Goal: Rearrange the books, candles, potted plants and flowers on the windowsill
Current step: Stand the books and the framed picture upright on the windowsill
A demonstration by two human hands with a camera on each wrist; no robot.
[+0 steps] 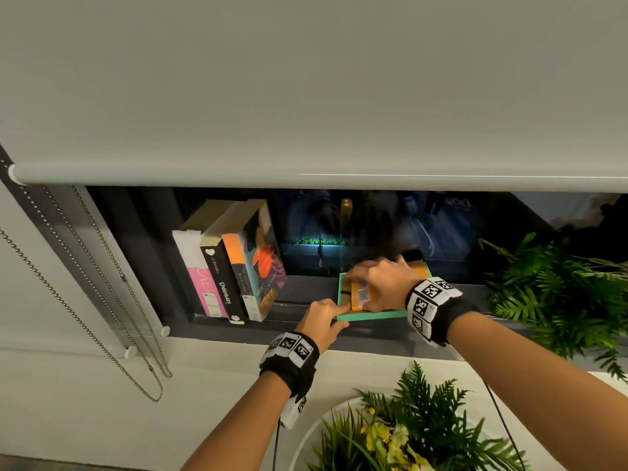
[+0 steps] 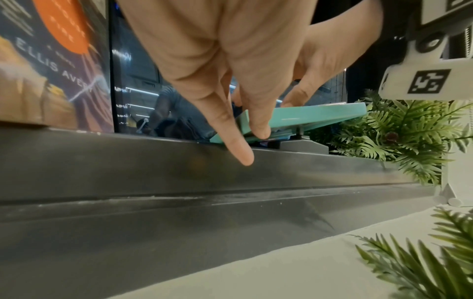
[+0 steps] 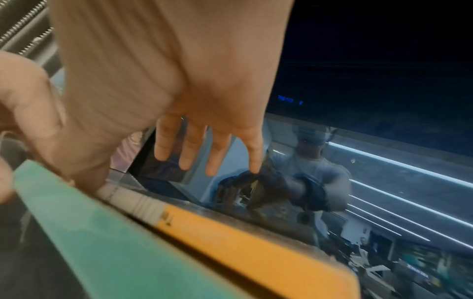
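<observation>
Presently on the dark windowsill, right of the upright books: teal book lying flat, yellow book stacked on top. Teal book seen tilted in the left wrist view, near left corner raised off the sill, far part propped on a small grey fitting. Left hand at that near left corner, fingers curled round the teal edge, one finger pointing down toward the sill. Right hand laid over the yellow book, thumb side pressed at its white-labelled end; four fingers extended straight past the book toward the glass, not wrapped round anything. Right wrist view blurred. Three upright books leaning together against the left window frame. Fern-like greenery well to the right on the sill; second potted plant with yellow flowers below, in a white pot. Grey roller blind lowered above, bead chain hanging at left.
</observation>
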